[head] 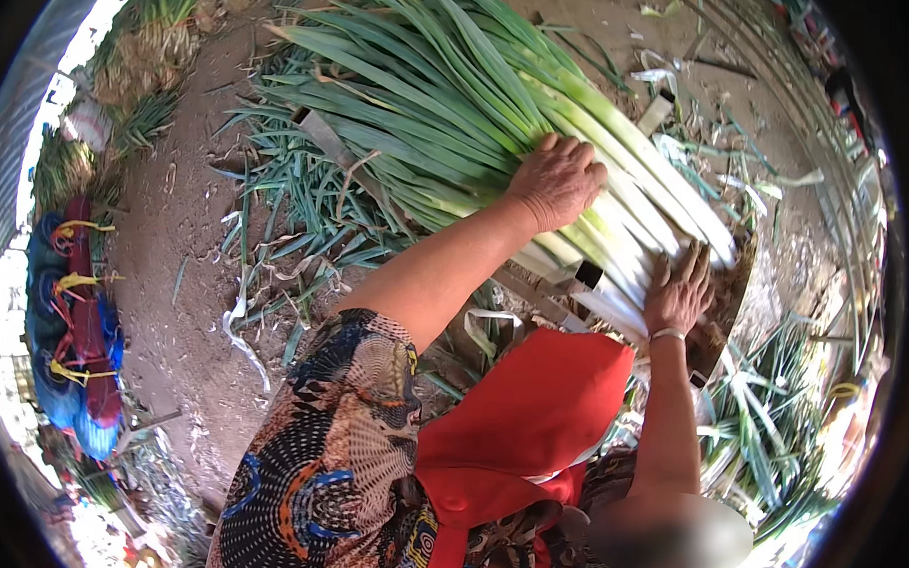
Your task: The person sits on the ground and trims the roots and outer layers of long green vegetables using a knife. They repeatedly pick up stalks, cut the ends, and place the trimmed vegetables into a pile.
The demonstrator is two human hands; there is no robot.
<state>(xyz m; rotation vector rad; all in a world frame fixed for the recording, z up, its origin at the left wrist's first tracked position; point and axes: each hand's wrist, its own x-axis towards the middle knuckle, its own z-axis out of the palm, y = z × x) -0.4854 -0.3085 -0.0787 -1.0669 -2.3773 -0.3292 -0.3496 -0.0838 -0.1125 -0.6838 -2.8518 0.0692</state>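
A thick pile of large green onions (497,128) lies slantwise across a metal rack, its green leaves towards the upper left and its white stalks towards the lower right. My left hand (559,182) lies over the middle of the pile, its fingers curled around stalks where green turns to white. At the white root ends, my right hand (679,292) presses with its palm down and its fingers spread. Just beyond those ends stands an upright end board (735,316). Square-tube metal posts, among them a near post (588,275), rise beside the pile.
Cut green leaves (307,211) litter the dirt floor (169,274) left of the rack. More leaves (765,415) are heaped at lower right. Tied red and blue bundles (77,331) lie at far left, below bunched onions (147,48). Long thin poles (827,139) run along the right.
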